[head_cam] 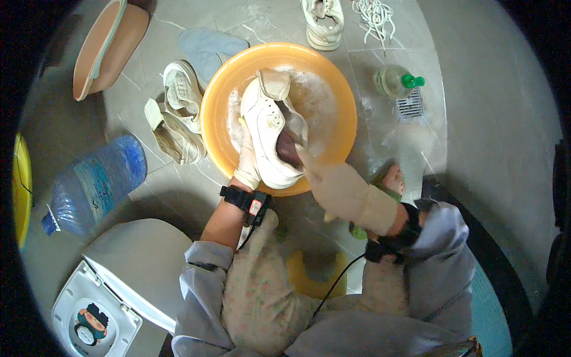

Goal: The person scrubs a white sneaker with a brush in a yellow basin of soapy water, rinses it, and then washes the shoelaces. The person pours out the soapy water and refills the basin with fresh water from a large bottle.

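Note:
A white shoe (263, 138) with its tongue pulled out is tilted over an orange plastic basin (348, 111) that holds foamy, brownish water. My left hand (248, 156), in a pale glove, grips the shoe along its left side. At the shoe's opening is my right hand (330, 183), also gloved and somewhat blurred, its fingertips at the collar edge; whether it holds anything cannot be told. The shoe's inside looks dark reddish near these fingers. Black straps with cables are on both wrists.
Other pale shoes (183, 96) stand left of the basin, another shoe (324, 26) above it, near white laces (374, 18). A green-capped bottle (395, 81) stands by a floor drain (409, 105). A large plastic water bottle (100, 178) lies left, near a toilet lid (129, 294).

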Available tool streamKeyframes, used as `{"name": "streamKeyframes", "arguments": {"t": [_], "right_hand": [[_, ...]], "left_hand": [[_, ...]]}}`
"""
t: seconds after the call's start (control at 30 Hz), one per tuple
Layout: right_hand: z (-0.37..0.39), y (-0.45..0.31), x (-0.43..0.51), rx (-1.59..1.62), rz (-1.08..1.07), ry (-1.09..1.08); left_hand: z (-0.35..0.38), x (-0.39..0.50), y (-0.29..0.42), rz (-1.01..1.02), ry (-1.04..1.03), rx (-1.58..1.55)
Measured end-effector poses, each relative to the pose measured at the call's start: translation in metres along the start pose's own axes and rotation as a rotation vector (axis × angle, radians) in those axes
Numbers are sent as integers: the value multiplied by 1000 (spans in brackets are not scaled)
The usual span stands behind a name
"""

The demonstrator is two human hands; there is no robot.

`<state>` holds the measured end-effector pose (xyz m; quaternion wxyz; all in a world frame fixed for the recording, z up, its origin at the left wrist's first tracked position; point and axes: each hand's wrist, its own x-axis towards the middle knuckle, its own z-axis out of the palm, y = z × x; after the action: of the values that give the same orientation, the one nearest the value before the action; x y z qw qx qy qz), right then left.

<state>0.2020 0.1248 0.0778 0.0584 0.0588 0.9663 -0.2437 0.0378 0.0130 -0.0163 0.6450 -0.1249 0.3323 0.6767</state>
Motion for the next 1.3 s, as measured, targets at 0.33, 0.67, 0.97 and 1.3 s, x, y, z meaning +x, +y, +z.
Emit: {"name": "streamKeyframes", "arguments": {"t": [0.33, 0.67, 0.97, 1.3], "right_hand": [[-3, -17, 18, 24, 146, -85], [55, 13, 15, 502, 304, 163], [-8, 18, -44, 565, 108, -119], [16, 37, -39, 12, 284, 107]], "left_hand": [[-3, 0, 4, -34, -33, -89], [4, -10, 21, 61, -163, -119], [29, -40, 44, 254, 165, 252], [35, -34, 45, 327, 154, 578]]}}
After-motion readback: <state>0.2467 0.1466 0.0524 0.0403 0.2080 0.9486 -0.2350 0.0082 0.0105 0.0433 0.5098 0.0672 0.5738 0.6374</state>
